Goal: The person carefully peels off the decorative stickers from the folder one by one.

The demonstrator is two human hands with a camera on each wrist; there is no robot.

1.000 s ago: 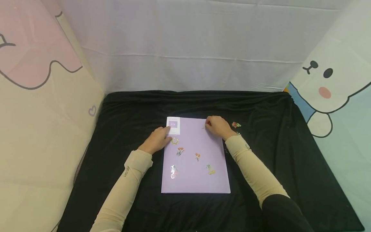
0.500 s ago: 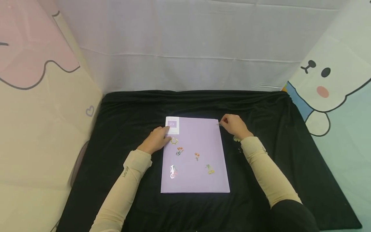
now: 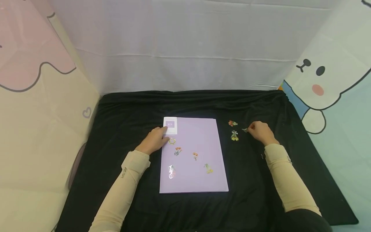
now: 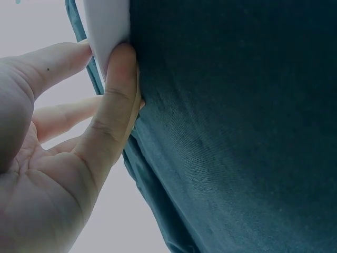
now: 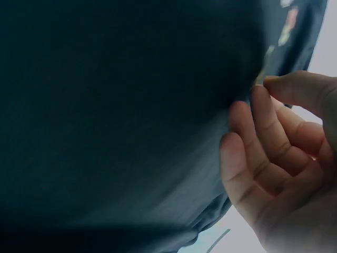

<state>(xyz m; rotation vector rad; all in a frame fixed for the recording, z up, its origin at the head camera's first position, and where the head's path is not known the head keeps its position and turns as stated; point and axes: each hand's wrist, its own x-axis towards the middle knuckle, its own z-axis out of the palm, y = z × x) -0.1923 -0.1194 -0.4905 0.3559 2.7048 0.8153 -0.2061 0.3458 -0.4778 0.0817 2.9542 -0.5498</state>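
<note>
A lilac folder, or a board of that shape, lies flat on black cloth. My left hand rests at its left edge, by the white label; in the left wrist view its fingers are nearly straight against the pale edge. To the right of the folder, my right hand pinches a small flower sticker between thumb and forefinger, low over the cloth. That sticker shows as a thin yellowish sliver in the right wrist view. Whether it touches the cloth I cannot tell.
Several flower stickers, one an orange tulip bunch, lie on the folder. A red flower sticker and a yellow one lie on the black cloth to its right. White and printed curtains hang around the table.
My right hand has moved from the folder's upper right corner, off to the right over the cloth, with the sticker in its fingers. My left hand has stayed in place.
</note>
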